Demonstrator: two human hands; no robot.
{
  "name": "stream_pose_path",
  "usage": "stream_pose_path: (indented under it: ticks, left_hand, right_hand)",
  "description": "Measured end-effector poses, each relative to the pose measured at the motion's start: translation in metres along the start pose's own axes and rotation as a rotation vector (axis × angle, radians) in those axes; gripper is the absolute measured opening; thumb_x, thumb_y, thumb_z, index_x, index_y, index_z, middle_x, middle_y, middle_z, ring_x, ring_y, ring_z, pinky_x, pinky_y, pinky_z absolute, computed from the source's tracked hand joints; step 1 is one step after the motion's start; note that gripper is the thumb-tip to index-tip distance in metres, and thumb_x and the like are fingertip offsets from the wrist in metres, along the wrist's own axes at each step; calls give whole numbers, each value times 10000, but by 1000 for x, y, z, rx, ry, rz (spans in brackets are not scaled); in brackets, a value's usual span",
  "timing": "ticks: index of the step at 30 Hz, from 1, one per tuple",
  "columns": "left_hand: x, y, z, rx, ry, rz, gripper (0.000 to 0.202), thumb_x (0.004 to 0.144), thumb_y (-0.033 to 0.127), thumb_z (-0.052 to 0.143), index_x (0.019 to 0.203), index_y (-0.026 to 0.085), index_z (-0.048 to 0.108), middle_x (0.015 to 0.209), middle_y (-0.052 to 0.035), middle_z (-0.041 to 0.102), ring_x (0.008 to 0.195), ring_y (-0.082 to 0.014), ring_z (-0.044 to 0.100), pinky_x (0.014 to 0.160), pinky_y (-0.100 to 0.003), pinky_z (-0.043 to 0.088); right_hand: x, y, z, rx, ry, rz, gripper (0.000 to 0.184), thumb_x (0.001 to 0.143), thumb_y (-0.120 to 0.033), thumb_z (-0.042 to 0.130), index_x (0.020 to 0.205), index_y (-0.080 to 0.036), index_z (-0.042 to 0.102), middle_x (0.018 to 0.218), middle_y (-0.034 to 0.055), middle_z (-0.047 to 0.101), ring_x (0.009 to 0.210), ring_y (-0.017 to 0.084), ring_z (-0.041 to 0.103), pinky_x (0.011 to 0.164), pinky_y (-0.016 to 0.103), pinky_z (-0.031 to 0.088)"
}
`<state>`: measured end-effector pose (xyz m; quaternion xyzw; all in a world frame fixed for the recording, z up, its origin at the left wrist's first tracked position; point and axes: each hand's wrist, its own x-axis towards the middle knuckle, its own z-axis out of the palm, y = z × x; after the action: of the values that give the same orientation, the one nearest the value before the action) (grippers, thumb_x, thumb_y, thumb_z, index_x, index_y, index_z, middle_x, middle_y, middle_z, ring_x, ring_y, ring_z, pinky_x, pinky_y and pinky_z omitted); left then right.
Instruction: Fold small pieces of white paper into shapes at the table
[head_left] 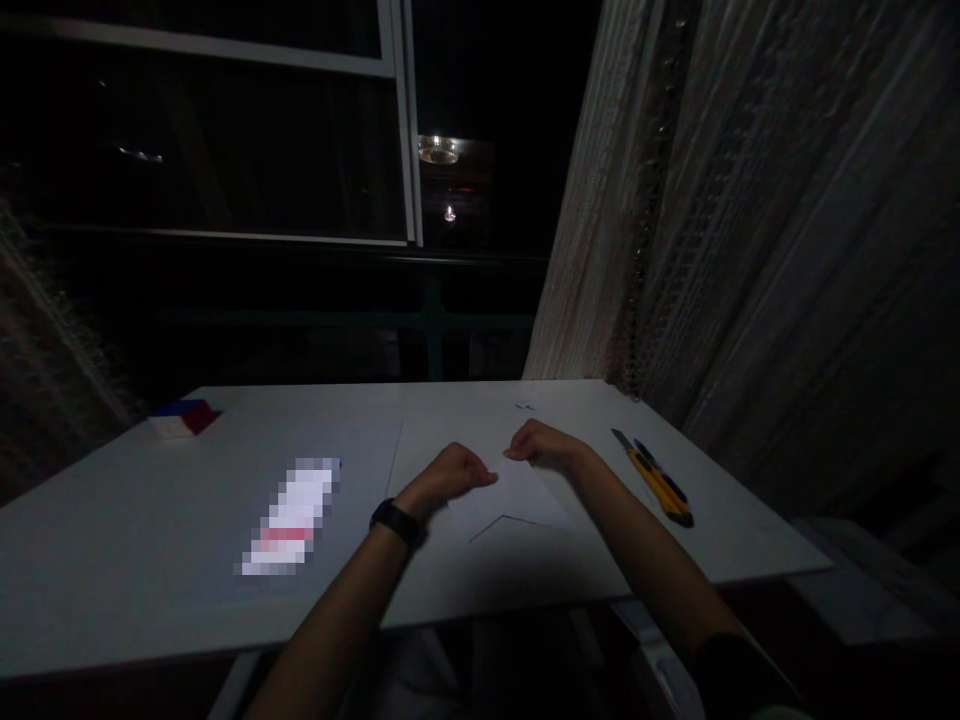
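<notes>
The white paper [517,500] lies flat-to-slightly-raised on the table [112,560], between the two hands and toward the wearer's side of them; with twelve o'clock toward the window, it narrows toward twelve, and its near edge rises to a shallow peak at six; I cannot tell its long axis. The left hand [456,470] meets it from ten o'clock, the right hand [546,443] from one; each looks to be pinching the paper between thumb and curled fingers, the two thumb tips just apart; the left thumb sits nearer its middle, so the left hand is the closer.

Farther out, a yellow cutter [657,488] lies near three o'clock with a dark pen [661,470] beside it; a pixelated bright rectangle [292,515] lies at nine, a coloured cube [182,418] well off toward ten.

The fingers beneath the paper are hidden; its far edge melts into the dim tabletop; small marks [525,406] near twelve are unreadable; both arms are cut off below.
</notes>
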<state>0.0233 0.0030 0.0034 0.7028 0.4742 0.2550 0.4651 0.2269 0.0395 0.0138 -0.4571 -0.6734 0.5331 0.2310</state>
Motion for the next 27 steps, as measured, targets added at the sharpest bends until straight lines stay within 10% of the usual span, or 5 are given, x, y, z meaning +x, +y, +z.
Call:
stream_pose_path:
  ticks: [5,9,13,19,27]
  left_hand:
    - [0,-11,-8,9,88,-17,384,554,474,677,561,97,608,473,28,443,462,-80,345,450,-226,243]
    - [-6,-21,-21,-66,227,-23,363,619,445,620,648,84,631,497,24,445,482,-84,349,471,-226,260]
    - [-22,-23,-22,-229,252,-42,578,591,314,659,1108,80,552,527,61,432,457,-65,308,465,-212,248]
    - [-47,-23,-11,-387,193,-9,585,568,225,666,1138,170,548,775,-16,550,626,-101,487,548,-210,341]
    - [-63,-22,-6,-258,214,-44,516,622,298,660,1103,126,592,608,33,431,522,-84,377,479,-211,271]
  right_hand:
    - [-23,3,-21,-1,95,15,330,573,-421,678,532,-106,591,502,56,606,476,149,562,517,266,429]
    - [-74,9,-51,-483,562,28,376,751,-445,515,573,-127,609,567,82,632,569,175,594,586,275,417]
    - [-127,24,-53,-1070,943,313,369,831,-423,404,834,-164,668,767,119,671,744,242,620,615,307,403]
    - [-151,51,-20,-1340,954,472,326,851,-354,404,974,-145,622,862,147,639,821,250,596,604,297,422]
    - [-144,61,-19,-1386,996,500,318,861,-304,389,908,-107,634,840,161,615,813,264,580,586,322,449]
